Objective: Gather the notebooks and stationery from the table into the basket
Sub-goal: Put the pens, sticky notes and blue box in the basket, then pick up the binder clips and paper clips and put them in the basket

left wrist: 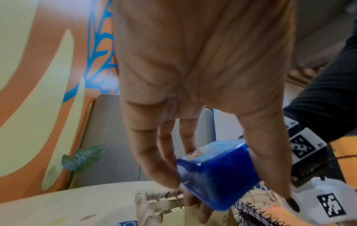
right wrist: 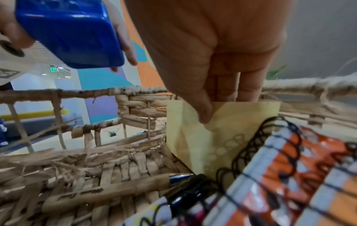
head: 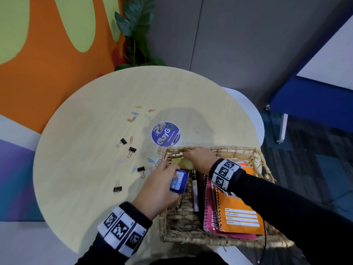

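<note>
A woven basket (head: 267, 169) sits at the table's right edge with an orange spiral notebook (head: 238, 213), a pink one (head: 209, 207) and pens (head: 195, 192) inside. My left hand (head: 160, 186) grips a small blue box (head: 178, 181) (left wrist: 216, 172) (right wrist: 67, 32) just above the basket's left rim. My right hand (head: 200, 157) (right wrist: 218, 97) pinches a yellow sticky-note pad (head: 184, 163) (right wrist: 212, 137), standing it against the basket's far inner wall. Coloured paper clips (head: 134, 117) and black binder clips (head: 131, 151) lie scattered on the table to the left.
The round pale table (head: 91, 131) carries a blue round sticker (head: 165, 134) near its middle. A potted plant (head: 137, 29) stands behind the table against an orange wall. A white chair (head: 254, 119) lies beyond the right edge.
</note>
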Demonstrator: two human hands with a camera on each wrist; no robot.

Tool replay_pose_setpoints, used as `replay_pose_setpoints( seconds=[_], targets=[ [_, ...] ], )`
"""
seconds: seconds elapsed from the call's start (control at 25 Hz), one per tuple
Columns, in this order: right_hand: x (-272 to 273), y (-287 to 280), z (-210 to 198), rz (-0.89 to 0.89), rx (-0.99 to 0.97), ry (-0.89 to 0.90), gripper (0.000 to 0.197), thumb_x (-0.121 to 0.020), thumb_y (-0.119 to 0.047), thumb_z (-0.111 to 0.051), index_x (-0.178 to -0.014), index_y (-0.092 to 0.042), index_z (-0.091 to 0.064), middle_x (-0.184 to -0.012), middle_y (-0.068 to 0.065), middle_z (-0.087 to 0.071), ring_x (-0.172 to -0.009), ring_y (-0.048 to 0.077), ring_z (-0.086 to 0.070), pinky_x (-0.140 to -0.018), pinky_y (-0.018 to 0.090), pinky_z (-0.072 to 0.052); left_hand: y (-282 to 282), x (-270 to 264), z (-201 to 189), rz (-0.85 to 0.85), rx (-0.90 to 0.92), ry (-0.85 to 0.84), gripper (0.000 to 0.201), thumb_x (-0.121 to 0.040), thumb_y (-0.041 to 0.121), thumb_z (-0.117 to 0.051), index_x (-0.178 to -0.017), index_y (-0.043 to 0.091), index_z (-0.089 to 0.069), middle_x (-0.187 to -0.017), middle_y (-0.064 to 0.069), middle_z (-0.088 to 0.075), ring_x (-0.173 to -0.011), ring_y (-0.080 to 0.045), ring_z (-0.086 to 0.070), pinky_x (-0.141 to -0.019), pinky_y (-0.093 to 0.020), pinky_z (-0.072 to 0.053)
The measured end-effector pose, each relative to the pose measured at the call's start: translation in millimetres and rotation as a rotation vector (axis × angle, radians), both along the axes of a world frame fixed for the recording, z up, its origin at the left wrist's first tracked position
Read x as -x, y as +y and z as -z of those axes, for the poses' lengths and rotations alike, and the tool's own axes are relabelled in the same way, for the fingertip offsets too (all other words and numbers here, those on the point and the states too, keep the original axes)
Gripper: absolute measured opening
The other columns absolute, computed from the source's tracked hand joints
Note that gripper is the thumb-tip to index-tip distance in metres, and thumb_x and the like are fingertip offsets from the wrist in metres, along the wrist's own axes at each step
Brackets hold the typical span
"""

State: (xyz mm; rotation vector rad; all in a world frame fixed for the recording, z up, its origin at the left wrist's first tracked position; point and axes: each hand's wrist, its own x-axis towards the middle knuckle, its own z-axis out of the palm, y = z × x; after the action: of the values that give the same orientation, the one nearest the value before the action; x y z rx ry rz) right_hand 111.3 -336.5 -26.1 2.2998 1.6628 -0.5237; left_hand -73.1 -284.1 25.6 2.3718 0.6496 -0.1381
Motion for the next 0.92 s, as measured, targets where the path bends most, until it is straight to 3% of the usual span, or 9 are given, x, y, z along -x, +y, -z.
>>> replay_pose_setpoints(
  seconds=[0.12, 0.32, 0.52, 0.6, 0.68, 0.72, 0.8, 0.84, 0.92],
  targets=[
    [-1, -2, -9, -0.009, -0.034, 0.054, 0.027, -0.087, -0.004, -0.053, -0.113, -0.012, -0.056, -0.11, 0.012, -0.067, -0.101, 0.031, -0.063, -0.078, 0.037, -0.05, 1, -25, 2, 0.119, -0.233, 0.098, 0.059, -0.07, 0.033, -0.071, -0.123, 0.017, -0.05, -0.124, -0.002, -0.049, -0.116, -0.023, -0.044, -0.099, -0.032, -0.041],
    [-14, -33, -31, 0.182, -0.29, 0.098, 0.04, -0.089, -0.02, -0.058, -0.128, -0.019, -0.049, -0.119, 0.005, -0.062, -0.104, 0.029, -0.062, -0.082, 0.039, -0.052, -6, -82, 20, 0.253, -0.451, 0.426, 0.038, -0.087, 0.019, -0.06, -0.123, 0.011, -0.053, -0.127, -0.014, -0.054, -0.117, -0.029, -0.049, -0.1, -0.039, -0.045],
    [-14, -43, -25, 0.216, -0.267, 0.087, 0.026, -0.09, -0.012, -0.052, -0.116, -0.015, -0.058, -0.11, 0.007, -0.067, -0.099, 0.028, -0.063, -0.078, 0.038, -0.051, -1, -100, 45, 0.102, -0.237, 0.56, 0.037, -0.091, 0.021, -0.052, -0.123, 0.004, -0.057, -0.134, -0.016, -0.053, -0.123, -0.032, -0.052, -0.102, -0.041, -0.044],
    [-12, -41, -19, 0.219, -0.256, 0.083, 0.026, -0.09, -0.012, -0.051, -0.115, -0.014, -0.058, -0.111, 0.008, -0.066, -0.1, 0.03, -0.063, -0.077, 0.037, -0.051, -5, -101, 49, 0.104, -0.246, 0.661, 0.038, -0.092, 0.022, -0.052, -0.124, 0.001, -0.057, -0.133, -0.017, -0.056, -0.122, -0.032, -0.054, -0.103, -0.041, -0.045],
    [-13, -40, -14, 0.243, -0.273, 0.094, 0.026, -0.089, -0.011, -0.05, -0.113, -0.015, -0.059, -0.111, 0.008, -0.067, -0.1, 0.031, -0.063, -0.077, 0.039, -0.051, -20, -102, 43, 0.129, -0.342, 0.819, 0.044, -0.094, 0.014, -0.051, -0.133, -0.005, -0.044, -0.14, -0.023, -0.046, -0.129, -0.037, -0.045, -0.108, -0.049, -0.038],
    [-15, -42, -13, 0.255, -0.277, 0.102, 0.026, -0.088, -0.012, -0.049, -0.111, -0.015, -0.06, -0.11, 0.008, -0.067, -0.099, 0.031, -0.063, -0.077, 0.04, -0.052, -29, -98, 32, 0.14, -0.321, 0.855, 0.047, -0.094, 0.009, -0.05, -0.136, -0.008, -0.036, -0.142, -0.026, -0.041, -0.132, -0.039, -0.04, -0.103, -0.056, -0.037],
    [-16, -42, -10, 0.26, -0.292, 0.111, 0.025, -0.088, -0.013, -0.05, -0.11, -0.016, -0.062, -0.109, 0.006, -0.068, -0.099, 0.028, -0.063, -0.079, 0.04, -0.054, -32, -98, 31, 0.103, -0.204, 0.788, 0.049, -0.095, 0.006, -0.047, -0.137, -0.013, -0.03, -0.145, -0.029, -0.036, -0.133, -0.041, -0.036, -0.086, -0.066, -0.043],
    [-17, -44, -10, 0.265, -0.301, 0.116, 0.024, -0.088, -0.014, -0.051, -0.11, -0.017, -0.062, -0.11, 0.005, -0.068, -0.1, 0.026, -0.063, -0.08, 0.04, -0.054, -32, -104, 40, 0.015, -0.254, 0.742, 0.046, -0.097, 0.008, -0.044, -0.136, -0.013, -0.033, -0.145, -0.028, -0.037, -0.134, -0.041, -0.037, -0.093, -0.061, -0.043],
    [-18, -45, -14, 0.271, -0.31, 0.121, 0.023, -0.089, -0.016, -0.054, -0.109, -0.017, -0.063, -0.109, 0.003, -0.069, -0.099, 0.024, -0.064, -0.078, 0.037, -0.054, -16, -105, 48, -0.108, -0.084, 0.576, 0.045, -0.097, 0.02, -0.043, -0.133, -0.007, -0.045, -0.141, -0.024, -0.045, -0.131, -0.04, -0.043, -0.104, -0.047, -0.042]
  ],
)
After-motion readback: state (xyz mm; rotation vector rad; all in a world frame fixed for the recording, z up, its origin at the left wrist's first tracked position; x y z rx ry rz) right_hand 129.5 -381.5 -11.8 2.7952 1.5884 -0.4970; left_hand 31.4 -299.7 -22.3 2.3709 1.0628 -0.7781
